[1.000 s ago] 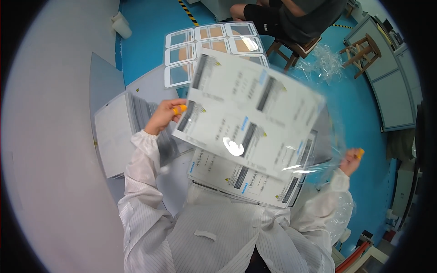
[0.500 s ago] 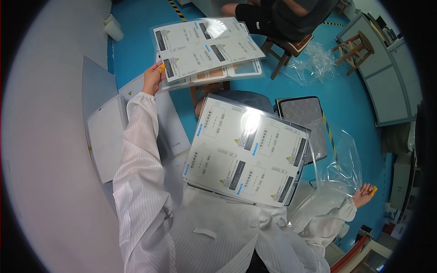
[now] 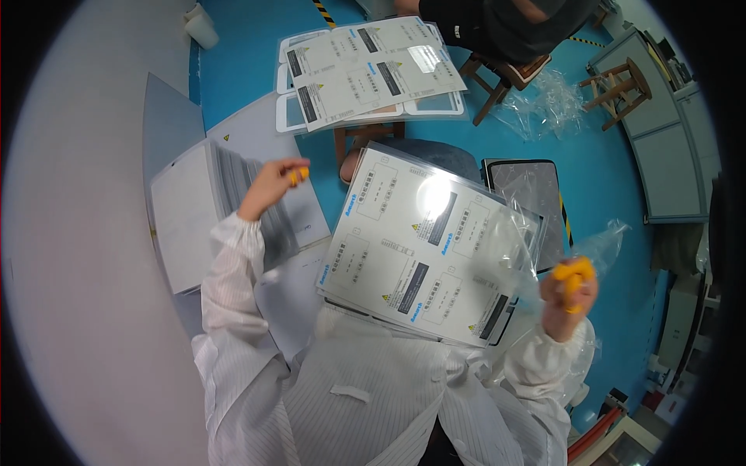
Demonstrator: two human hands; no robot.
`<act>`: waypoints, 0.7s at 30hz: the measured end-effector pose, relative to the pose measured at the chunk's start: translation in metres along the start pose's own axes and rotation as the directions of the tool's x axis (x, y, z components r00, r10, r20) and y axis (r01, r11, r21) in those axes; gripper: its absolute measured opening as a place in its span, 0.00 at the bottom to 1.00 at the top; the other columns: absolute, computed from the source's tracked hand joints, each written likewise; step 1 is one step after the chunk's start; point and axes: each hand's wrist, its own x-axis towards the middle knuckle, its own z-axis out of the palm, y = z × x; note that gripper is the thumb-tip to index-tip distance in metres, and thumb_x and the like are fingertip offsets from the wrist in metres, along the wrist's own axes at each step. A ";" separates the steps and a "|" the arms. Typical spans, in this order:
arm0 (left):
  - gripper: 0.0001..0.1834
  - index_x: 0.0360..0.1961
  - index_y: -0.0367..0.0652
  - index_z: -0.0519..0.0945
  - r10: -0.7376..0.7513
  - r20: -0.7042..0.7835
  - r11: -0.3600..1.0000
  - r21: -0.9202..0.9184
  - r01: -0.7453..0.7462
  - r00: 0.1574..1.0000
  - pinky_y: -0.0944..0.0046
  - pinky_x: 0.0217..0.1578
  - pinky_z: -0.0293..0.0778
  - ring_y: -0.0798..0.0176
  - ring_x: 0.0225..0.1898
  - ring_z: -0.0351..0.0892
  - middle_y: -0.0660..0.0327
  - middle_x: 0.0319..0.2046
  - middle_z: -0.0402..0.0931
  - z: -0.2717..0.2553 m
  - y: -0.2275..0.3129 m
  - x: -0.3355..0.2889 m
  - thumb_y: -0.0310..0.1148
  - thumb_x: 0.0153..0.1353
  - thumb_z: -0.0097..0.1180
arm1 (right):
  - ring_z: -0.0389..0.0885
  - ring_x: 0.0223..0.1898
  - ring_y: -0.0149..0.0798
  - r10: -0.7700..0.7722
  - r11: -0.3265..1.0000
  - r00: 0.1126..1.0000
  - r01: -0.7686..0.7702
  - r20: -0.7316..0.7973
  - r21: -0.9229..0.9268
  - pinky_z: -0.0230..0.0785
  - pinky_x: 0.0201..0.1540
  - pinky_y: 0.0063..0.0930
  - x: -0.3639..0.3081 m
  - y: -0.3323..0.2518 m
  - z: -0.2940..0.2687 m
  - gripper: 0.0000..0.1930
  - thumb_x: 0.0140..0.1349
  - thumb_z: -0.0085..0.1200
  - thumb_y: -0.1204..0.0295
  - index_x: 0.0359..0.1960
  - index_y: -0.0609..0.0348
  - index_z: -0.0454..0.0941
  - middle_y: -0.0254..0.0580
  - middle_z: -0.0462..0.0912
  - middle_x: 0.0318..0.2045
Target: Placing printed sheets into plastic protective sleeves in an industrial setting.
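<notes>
On my lap lies a stack of printed label sheets (image 3: pixel 412 233), white with black panels and blue marks, under a glossy clear surface. My left hand (image 3: pixel 272 189), orange covers on its fingertips, hovers left of the stack, beside a thick pile of sheets (image 3: pixel 186 221). Its fingers are loosely bent with nothing in them. Blurred by motion, my right hand (image 3: pixel 569 303) grips clear plastic film (image 3: pixel 517 233) at the right side of the stack; orange covers show on its fingers too. The film partly overlies the stack's right edge. Farther ahead, more label sheets (image 3: pixel 373 66) rest on white-framed panels.
A wooden stool (image 3: pixel 622 85) stands at the far right near grey cabinets (image 3: pixel 676 155). Crumpled clear film (image 3: pixel 548 105) lies on the blue floor. Another person (image 3: pixel 497 31) sits ahead. A dark-topped case (image 3: pixel 528 182) is to the right of my lap.
My left hand has let go of the far label sheets and drawn back toward me. My right hand has moved inward and up, bringing the film over the lap stack's right edge.
</notes>
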 end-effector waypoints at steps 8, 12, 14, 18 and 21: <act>0.24 0.52 0.30 0.70 -0.116 0.246 0.863 0.505 -0.025 0.962 0.60 0.38 0.73 0.49 0.39 0.78 0.41 0.37 0.76 0.076 0.023 -0.135 0.30 0.55 0.54 | 0.68 0.18 0.24 0.187 0.969 0.817 -0.061 0.545 -0.240 0.60 0.22 0.16 -0.015 0.080 0.154 0.15 0.60 0.53 0.62 0.36 0.64 0.77 0.37 0.77 0.23; 0.25 0.53 0.27 0.66 0.009 0.068 0.786 0.616 -0.049 0.998 0.55 0.35 0.72 0.45 0.34 0.76 0.43 0.35 0.76 0.099 0.027 -0.155 0.28 0.55 0.52 | 0.71 0.16 0.35 0.057 0.940 0.880 0.112 0.472 -0.322 0.64 0.21 0.23 -0.023 0.132 0.167 0.10 0.54 0.55 0.73 0.38 0.61 0.77 0.43 0.75 0.21; 0.23 0.52 0.29 0.68 0.001 0.002 0.791 0.612 -0.002 1.000 0.56 0.34 0.72 0.45 0.34 0.76 0.44 0.36 0.75 0.100 0.032 -0.157 0.28 0.55 0.51 | 0.71 0.16 0.35 0.054 0.945 0.880 0.108 0.473 -0.309 0.64 0.21 0.22 -0.024 0.136 0.167 0.10 0.54 0.55 0.73 0.37 0.62 0.77 0.42 0.76 0.22; 0.16 0.46 0.33 0.75 -0.020 0.010 0.917 0.398 0.015 1.000 0.65 0.33 0.73 0.56 0.32 0.79 0.47 0.35 0.78 0.083 0.052 -0.144 0.24 0.56 0.51 | 0.75 0.19 0.36 0.003 0.947 0.861 0.162 0.508 -0.279 0.67 0.23 0.22 -0.023 0.131 0.162 0.11 0.50 0.60 0.71 0.34 0.62 0.76 0.42 0.77 0.25; 0.12 0.40 0.33 0.79 -0.088 -0.026 0.994 0.059 0.089 0.996 0.68 0.32 0.74 0.61 0.28 0.79 0.48 0.32 0.79 0.076 0.039 -0.126 0.22 0.53 0.53 | 0.78 0.21 0.37 -0.086 0.926 0.827 0.272 0.555 -0.262 0.70 0.24 0.23 -0.025 0.114 0.168 0.15 0.45 0.65 0.68 0.32 0.62 0.76 0.41 0.78 0.27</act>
